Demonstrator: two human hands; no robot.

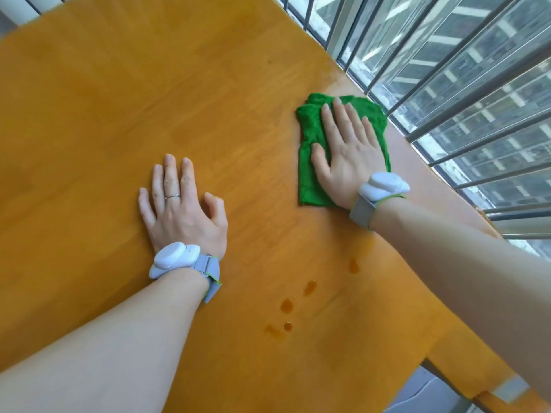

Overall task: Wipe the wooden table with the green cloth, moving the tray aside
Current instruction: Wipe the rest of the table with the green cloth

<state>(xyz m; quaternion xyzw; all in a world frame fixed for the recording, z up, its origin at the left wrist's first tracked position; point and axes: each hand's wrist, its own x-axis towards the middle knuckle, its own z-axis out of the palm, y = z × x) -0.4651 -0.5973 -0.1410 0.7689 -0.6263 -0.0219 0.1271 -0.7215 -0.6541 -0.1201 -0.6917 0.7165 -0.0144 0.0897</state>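
The green cloth (310, 138) lies folded on the wooden table (149, 99) near its right edge. My right hand (346, 153) presses flat on top of the cloth, fingers spread and pointing away from me. My left hand (182, 204) rests palm down on the bare wood to the left, holding nothing, thumb slightly curled. Both wrists wear white and grey bands. No tray is in view.
Several small dark wet drops (310, 287) sit on the wood between my forearms, nearer to me. Metal window bars (447, 84) run along the table's right edge. The table's near right corner (483, 389) drops off to a grey floor.
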